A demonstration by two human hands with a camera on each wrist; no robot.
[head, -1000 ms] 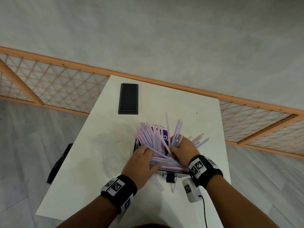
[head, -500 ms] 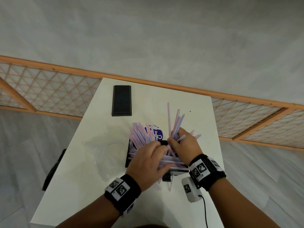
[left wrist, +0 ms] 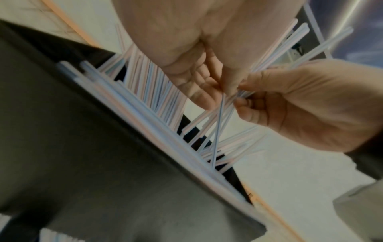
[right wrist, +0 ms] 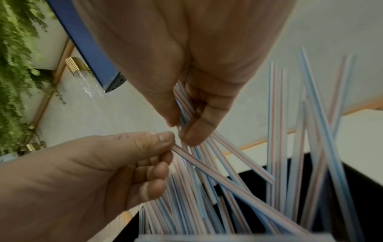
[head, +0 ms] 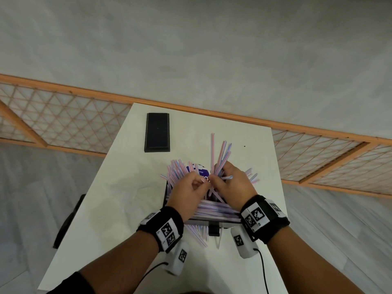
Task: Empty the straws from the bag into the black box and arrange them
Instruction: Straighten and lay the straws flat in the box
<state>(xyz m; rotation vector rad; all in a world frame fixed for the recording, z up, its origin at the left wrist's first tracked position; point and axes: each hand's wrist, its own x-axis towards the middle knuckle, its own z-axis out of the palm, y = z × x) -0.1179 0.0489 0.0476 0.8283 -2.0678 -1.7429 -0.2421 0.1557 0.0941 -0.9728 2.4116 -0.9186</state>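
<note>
The black box [head: 165,195] stands on the white table, full of pink and blue striped straws [head: 216,209] lying across its near side. My right hand [head: 216,177] grips a bunch of straws [head: 220,153] that stand upright and fan out over the box. Beside it, my left hand [head: 203,181] pinches a straw [right wrist: 207,168] between thumb and fingers. The bag's purple label [head: 201,171] shows under the far straws. In the left wrist view the box wall [left wrist: 82,147] is dark, with straws [left wrist: 149,78] along its rim. A few straws [head: 197,234] lie on the table in front.
A flat black lid [head: 157,132] lies at the table's far left. A dark object [head: 67,221] hangs off the left table edge [head: 84,200]. An orange lattice rail [head: 63,124] runs behind the table. A small black tab [head: 213,229] sticks out at the box's front.
My left hand left the flat straws and came up to pinch one beside the right hand. The right hand raised its bunch more upright over the box.
</note>
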